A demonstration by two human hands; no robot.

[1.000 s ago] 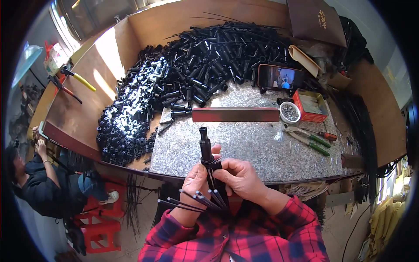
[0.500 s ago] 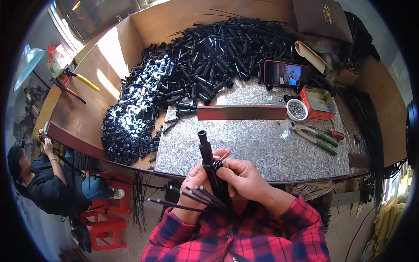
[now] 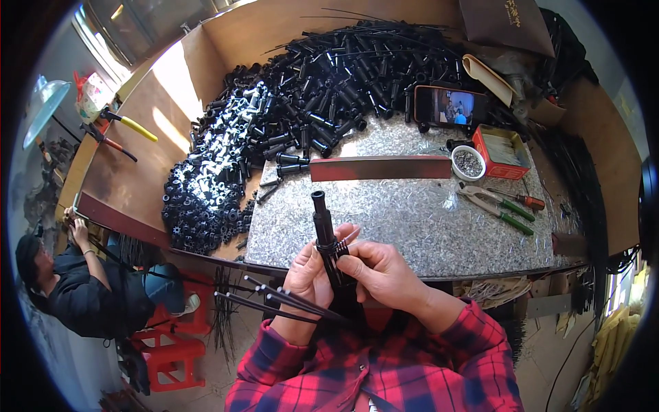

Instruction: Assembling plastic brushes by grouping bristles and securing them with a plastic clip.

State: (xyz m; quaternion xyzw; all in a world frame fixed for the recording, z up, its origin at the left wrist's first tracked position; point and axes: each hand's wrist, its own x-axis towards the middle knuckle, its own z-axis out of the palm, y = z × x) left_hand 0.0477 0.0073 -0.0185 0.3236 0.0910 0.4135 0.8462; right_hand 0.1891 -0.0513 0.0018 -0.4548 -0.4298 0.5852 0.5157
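Your left hand (image 3: 310, 277) and right hand (image 3: 382, 273) are both closed around one black tube (image 3: 325, 233) at lower centre of the frame, its open end pointing up over the edge of the speckled worktop (image 3: 412, 213). Thin black rods (image 3: 274, 302) fan out to the left below your left hand. This unit appears partly assembled. The large pile of black tubes (image 3: 309, 103) in the upper centre suggests most pieces remain unprocessed.

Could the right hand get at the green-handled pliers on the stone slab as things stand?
Probably yes, once freed: the right hand grips the black tube; the green-handled pliers lie uncovered on the slab, nothing between.
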